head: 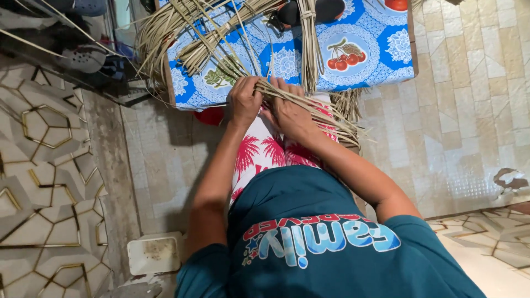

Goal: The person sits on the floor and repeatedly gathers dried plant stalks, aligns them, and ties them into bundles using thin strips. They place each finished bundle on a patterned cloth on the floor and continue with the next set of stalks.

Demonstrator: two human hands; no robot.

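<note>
At the table's edge, left hand [244, 101] and right hand [288, 113] both clench a bundle of straw strips [309, 107].

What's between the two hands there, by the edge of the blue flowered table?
In the head view, only the bundle of dry straw strips runs between the left hand and right hand; both hold it.

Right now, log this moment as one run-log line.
left hand: grips straw strips | right hand: grips same strips | strips: across lap, by table
</note>
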